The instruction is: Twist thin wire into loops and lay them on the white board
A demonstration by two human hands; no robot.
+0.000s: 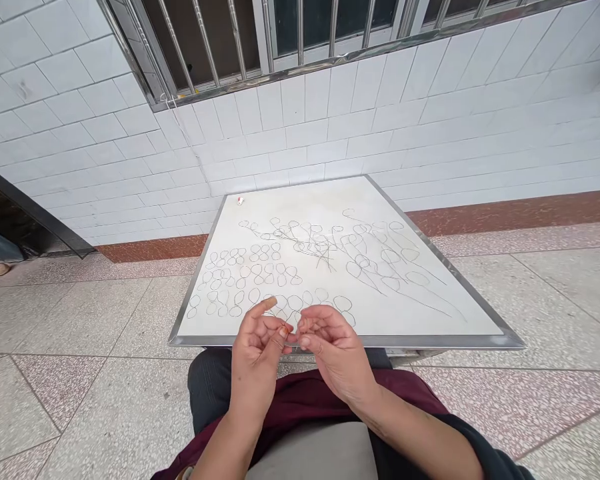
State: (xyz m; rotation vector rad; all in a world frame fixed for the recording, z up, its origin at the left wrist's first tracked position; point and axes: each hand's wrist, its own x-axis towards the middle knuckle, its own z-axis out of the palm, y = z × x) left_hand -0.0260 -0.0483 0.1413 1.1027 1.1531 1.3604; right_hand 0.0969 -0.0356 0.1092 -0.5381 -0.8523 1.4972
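Note:
Both hands are close together over the near edge of a white table [310, 193] with a metal rim. My left hand [261, 347] pinches something very thin between thumb and fingers, too small to name, with one finger raised. Beside it, my right hand [333, 343] has thumb and fingertips pressed together; what it holds cannot be made out. Thin wire figure-eight loops [264, 274] lie in rows on the table's left half. Long thin wires with looped ends [375, 267] spread across the middle and right.
A small white and red item [240, 200] lies at the table's far left corner. Behind the table stands a white tiled wall [310, 140] with a barred window [300, 33]. My legs [210, 383] are under the near edge. Speckled tiles [115, 400] cover the floor.

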